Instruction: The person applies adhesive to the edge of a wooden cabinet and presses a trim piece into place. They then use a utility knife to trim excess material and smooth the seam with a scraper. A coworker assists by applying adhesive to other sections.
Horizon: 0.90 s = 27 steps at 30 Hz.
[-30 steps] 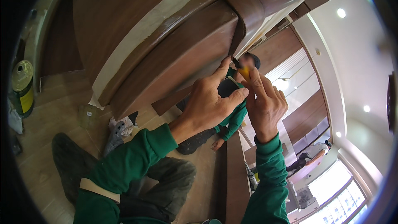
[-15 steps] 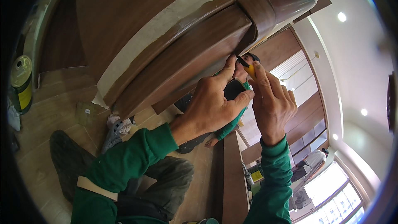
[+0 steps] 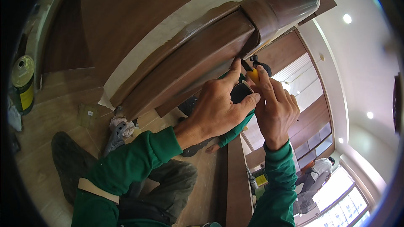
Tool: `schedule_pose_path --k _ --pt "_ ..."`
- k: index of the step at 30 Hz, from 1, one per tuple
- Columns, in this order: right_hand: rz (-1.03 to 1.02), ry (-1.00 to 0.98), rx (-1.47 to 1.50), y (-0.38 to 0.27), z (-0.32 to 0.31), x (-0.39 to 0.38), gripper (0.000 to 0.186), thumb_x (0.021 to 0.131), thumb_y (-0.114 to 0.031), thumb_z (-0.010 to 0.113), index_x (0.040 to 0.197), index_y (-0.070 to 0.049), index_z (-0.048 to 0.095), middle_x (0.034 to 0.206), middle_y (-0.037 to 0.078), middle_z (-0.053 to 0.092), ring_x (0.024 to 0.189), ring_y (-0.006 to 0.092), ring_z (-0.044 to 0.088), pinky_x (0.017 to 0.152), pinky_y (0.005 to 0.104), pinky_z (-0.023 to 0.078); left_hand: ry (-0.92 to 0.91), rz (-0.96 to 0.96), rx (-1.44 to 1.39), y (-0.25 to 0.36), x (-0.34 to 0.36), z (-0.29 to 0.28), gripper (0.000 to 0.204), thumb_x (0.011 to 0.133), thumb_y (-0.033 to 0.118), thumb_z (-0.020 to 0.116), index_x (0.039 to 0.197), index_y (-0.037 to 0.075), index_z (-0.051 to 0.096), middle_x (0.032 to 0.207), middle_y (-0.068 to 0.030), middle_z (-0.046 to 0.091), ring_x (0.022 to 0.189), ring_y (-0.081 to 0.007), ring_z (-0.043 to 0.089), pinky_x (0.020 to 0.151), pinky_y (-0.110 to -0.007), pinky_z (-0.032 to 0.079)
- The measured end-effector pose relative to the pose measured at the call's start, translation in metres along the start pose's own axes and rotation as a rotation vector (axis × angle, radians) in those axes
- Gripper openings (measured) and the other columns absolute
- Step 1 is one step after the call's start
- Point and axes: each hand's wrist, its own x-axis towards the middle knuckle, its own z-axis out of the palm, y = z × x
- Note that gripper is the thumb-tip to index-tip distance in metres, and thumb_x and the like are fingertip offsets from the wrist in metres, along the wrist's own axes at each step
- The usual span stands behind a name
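Observation:
My right hand (image 3: 275, 105) pinches a small yellow-handled tool (image 3: 253, 75) with a dark, narrow tip. That tip is at the lower right end of a curved brown wooden panel (image 3: 198, 59). My left hand (image 3: 214, 109) grips a dark piece with a flat black face (image 3: 240, 93), its kind unclear, between thumb and palm. The left index finger points up along the panel's end, close beside the tool tip. Along the woodwork above runs a pale, ragged-edged strip (image 3: 168, 29). Whether the tip touches the wood cannot be made out.
Just behind my hands, a co-worker in a green sleeve (image 3: 231, 134) sits low near the panel. A metal can (image 3: 23, 75) stands at far left. My bent leg (image 3: 168, 185) and a grey shoe (image 3: 115, 136) are below. Another person (image 3: 317, 172) is near the window.
My hands stay almost in place, with the tool tip shifted slightly. The co-worker's head has turned and moved to the right. The person by the window has bent differently.

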Motion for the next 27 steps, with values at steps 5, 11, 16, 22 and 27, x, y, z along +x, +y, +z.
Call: schedule_pose_path --k 5,11,16,22,27 --pt "-0.038 0.025 -0.082 0.0 -0.003 -0.001 0.053 0.079 -0.017 0.079 0.131 -0.025 0.069 0.094 -0.008 0.07 0.06 0.0107 0.056 0.055 0.029 0.039 -0.031 -0.027 -0.015 0.0 -0.001 -0.003 0.081 0.09 0.019 0.074 0.146 -0.021 0.032 0.114 -0.0236 0.07 0.11 -0.0215 0.066 0.096 -0.032 0.051" --pt "-0.028 0.089 -0.033 -0.003 0.0 0.003 0.053 0.077 -0.014 0.081 0.128 -0.024 0.071 0.094 -0.007 0.071 0.058 0.01 0.055 0.054 0.0281 0.037 0.021 0.106 0.015 -0.007 -0.003 -0.005 0.082 0.09 0.021 0.074 0.147 -0.021 0.031 0.131 -0.0357 0.06 0.13 -0.0289 0.056 0.109 -0.037 0.043" --pt "-0.022 0.088 0.0 -0.002 -0.003 0.001 0.053 0.076 -0.016 0.082 0.128 -0.023 0.072 0.092 -0.007 0.071 0.057 0.0097 0.054 0.053 0.0277 0.037 0.013 0.113 0.068 -0.007 -0.004 -0.002 0.081 0.09 0.021 0.074 0.146 -0.021 0.032 0.127 -0.034 0.063 0.124 -0.0283 0.061 0.105 -0.036 0.046" --pt "-0.024 0.087 -0.053 -0.006 -0.013 0.003 0.052 0.076 -0.016 0.082 0.127 -0.023 0.072 0.091 -0.008 0.07 0.057 0.0096 0.053 0.053 0.028 0.036 0.004 0.102 0.016 -0.003 -0.007 -0.003 0.08 0.09 0.018 0.074 0.148 -0.018 0.033 0.114 -0.0265 0.071 0.11 -0.0239 0.069 0.097 -0.034 0.051" --pt "-0.024 0.107 -0.045 -0.004 -0.009 0.002 0.051 0.077 -0.016 0.082 0.126 -0.024 0.073 0.09 -0.008 0.07 0.056 0.0094 0.053 0.053 0.0275 0.036 0.039 0.165 0.019 -0.009 -0.008 0.0 0.08 0.09 0.017 0.074 0.15 -0.016 0.033 0.108 -0.023 0.073 0.106 -0.0216 0.07 0.094 -0.033 0.052"
